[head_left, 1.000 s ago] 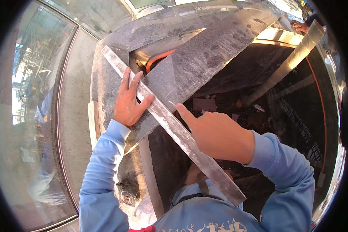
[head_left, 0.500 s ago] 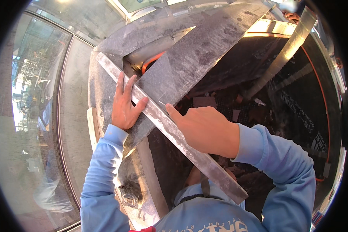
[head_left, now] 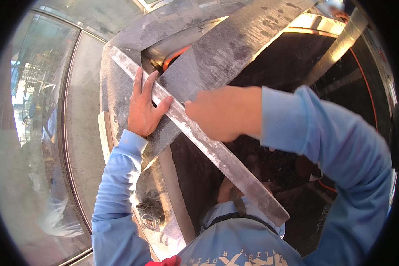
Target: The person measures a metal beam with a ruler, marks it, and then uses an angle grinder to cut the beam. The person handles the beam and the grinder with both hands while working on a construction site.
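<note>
A long, flat metal straightedge [head_left: 235, 166], scuffed and pale-spotted, slants from upper left down toward my waist. Its upper part rests across a grey sheet-like panel [head_left: 221, 57] with worn, stained surfaces. My left hand [head_left: 145, 106] lies over the bar, fingers stretched and spread, thumb across its face, pressing it against the panel. On the bar's other side, my right hand [head_left: 226, 111] is closed, its fingertips close to the bar's edge. Motion blurs those fingers, and whatever they pinch is hidden.
Glazed panes [head_left: 35, 133] with a dark frame stand at left. A dark-lined hollow [head_left: 341, 102] opens at right, crossed by a wrapped tube [head_left: 339, 46]. Orange cable [head_left: 177, 56] shows through the triangular gap. Part of another person [head_left: 334, 8] appears at upper right.
My right hand has moved up and slightly left along the straightedge, its forearm lifting. The thin pale tip at its fingers no longer shows. My left hand stays spread on the bar.
</note>
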The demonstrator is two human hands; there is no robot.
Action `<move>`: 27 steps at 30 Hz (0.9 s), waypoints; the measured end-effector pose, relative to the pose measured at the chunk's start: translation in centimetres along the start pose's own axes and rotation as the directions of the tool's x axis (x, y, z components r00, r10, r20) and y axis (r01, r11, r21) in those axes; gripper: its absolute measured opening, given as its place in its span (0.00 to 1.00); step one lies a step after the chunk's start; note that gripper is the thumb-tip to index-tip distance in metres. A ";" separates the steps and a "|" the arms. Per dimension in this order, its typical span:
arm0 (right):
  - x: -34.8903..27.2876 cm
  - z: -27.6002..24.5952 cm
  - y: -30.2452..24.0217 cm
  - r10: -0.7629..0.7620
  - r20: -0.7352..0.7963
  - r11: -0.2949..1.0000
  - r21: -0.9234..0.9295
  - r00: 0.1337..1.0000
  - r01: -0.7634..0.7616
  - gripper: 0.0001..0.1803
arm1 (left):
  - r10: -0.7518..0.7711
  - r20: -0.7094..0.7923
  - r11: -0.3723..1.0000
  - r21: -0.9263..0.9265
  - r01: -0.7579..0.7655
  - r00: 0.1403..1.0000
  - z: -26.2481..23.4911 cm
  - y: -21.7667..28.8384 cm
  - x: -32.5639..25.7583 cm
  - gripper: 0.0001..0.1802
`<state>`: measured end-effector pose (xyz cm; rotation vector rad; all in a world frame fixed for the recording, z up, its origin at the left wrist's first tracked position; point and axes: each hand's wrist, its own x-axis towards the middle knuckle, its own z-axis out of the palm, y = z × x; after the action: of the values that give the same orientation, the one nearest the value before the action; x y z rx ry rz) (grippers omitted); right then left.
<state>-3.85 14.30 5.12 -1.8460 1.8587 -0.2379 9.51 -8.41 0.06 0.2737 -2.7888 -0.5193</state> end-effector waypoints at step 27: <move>-15.3 18.3 -4.5 0.278 -0.615 0.956 0.252 0.738 -0.150 0.26 | 0.254 -0.451 0.966 0.083 -0.243 0.856 -1.5 0.3 -3.5 0.30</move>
<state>7.83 32.99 -5.01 -1.4932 2.3757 -1.0465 13.21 -7.77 0.66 0.0272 -2.3196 -0.3089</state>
